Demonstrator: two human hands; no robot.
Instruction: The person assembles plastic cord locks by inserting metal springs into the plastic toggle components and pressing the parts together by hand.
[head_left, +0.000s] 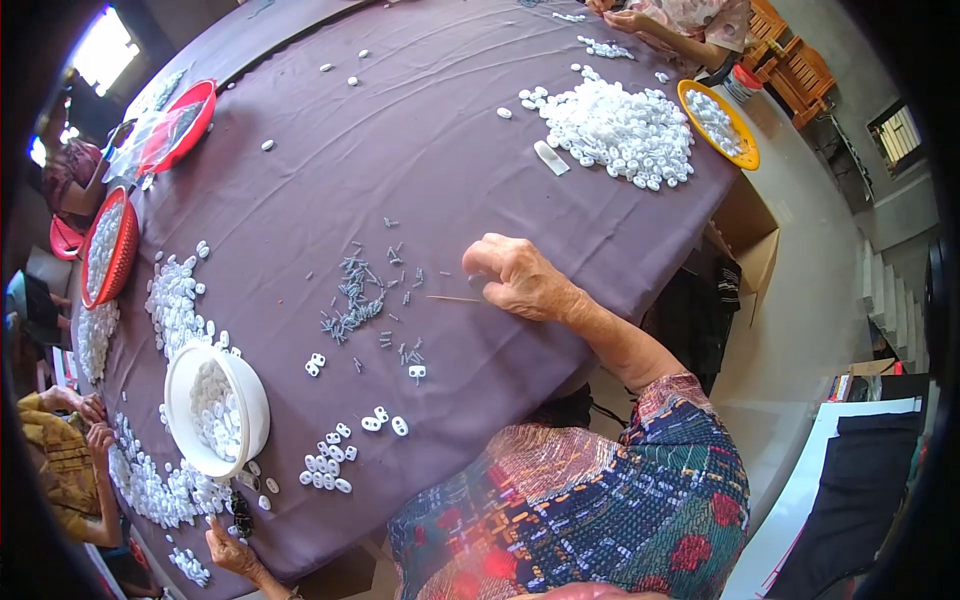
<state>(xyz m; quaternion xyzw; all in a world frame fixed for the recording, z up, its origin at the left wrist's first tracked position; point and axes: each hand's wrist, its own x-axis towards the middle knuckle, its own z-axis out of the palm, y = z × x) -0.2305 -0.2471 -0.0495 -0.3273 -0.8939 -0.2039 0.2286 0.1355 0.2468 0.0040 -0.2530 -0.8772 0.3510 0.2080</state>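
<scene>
My right hand [525, 278] is over the cloth with its fingers curled round the end of a thin wooden stick [452, 298], which points left. Left of the stick lies a loose heap of small grey screws or pins [350, 310]. My left hand [232, 552] is low at the table's edge, a finger stretched toward scattered white oval plastic pieces [185, 490]; its other fingers are partly hidden. Between the hands, several white two-holed pieces [325, 465] lie in a group, with a few more [315, 364] near the grey ones.
A white tub [258, 400] of white pieces stands at left. Beyond are red baskets [127, 255], a large white heap [615, 130] and a yellow basket [745, 155]. Co-workers' hands [95, 420] show at left, others [620, 18] at far right. A purple-brown cloth [420, 180] covers the table.
</scene>
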